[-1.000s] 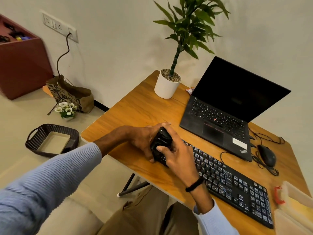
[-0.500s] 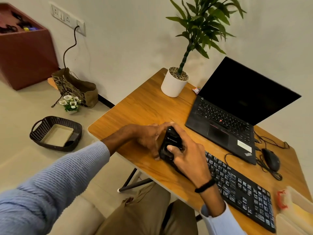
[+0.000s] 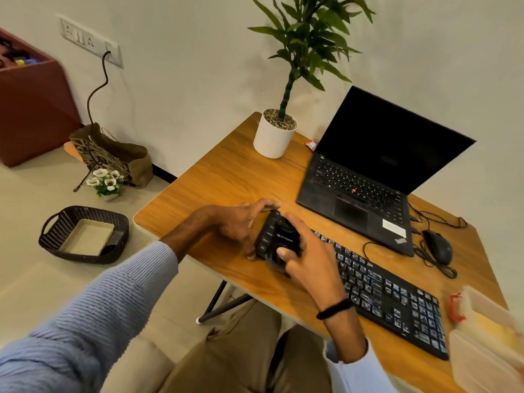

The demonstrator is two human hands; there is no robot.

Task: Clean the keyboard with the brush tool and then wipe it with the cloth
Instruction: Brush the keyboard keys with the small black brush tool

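1. Right hand (image 3: 309,259) is wrapped round the black brush tool (image 3: 283,239), which sits on the left end of the keyboard (image 3: 397,304).
2. Left hand (image 3: 238,222) grips that same end, thumb near, fingers far.
3. Imo: brush in short light strokes, row by row, so the crumbs don't get wedged deeper.

The keyboard (image 3: 397,302) has much of its left end hidden beneath the brush tool (image 3: 279,241) and the right hand (image 3: 309,265). Right of the keyboard, a pale plastic box (image 3: 482,355) is blurred and cut off.
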